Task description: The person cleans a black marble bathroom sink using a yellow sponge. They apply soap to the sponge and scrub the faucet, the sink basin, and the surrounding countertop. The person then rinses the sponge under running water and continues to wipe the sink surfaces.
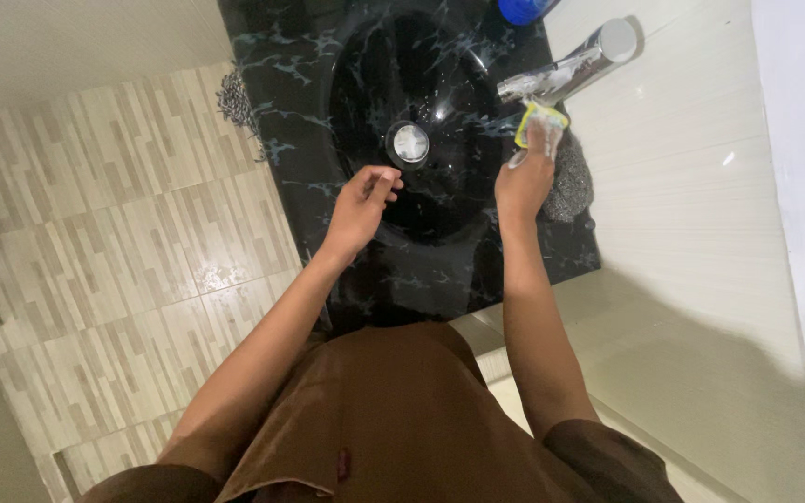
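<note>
I look down on a black marbled sink (283, 84) with a round metal drain (411, 143) in its bowl. My right hand (524, 175) grips a yellow-and-white sponge (539, 122) right under the chrome tap (566, 71) at the sink's right side. My left hand (363, 203) hovers over the bowl's near left rim, fingers loosely curled, holding nothing. Both forearms are bare below brown sleeves.
A grey scrubbing pad (569, 182) lies on the sink's right edge beside my right hand. A blue container (522, 8) stands at the top. Another dark scrubber (233, 99) sits on the left edge. White tiled wall (701, 186) to the right, beige tiled floor (114, 214) left.
</note>
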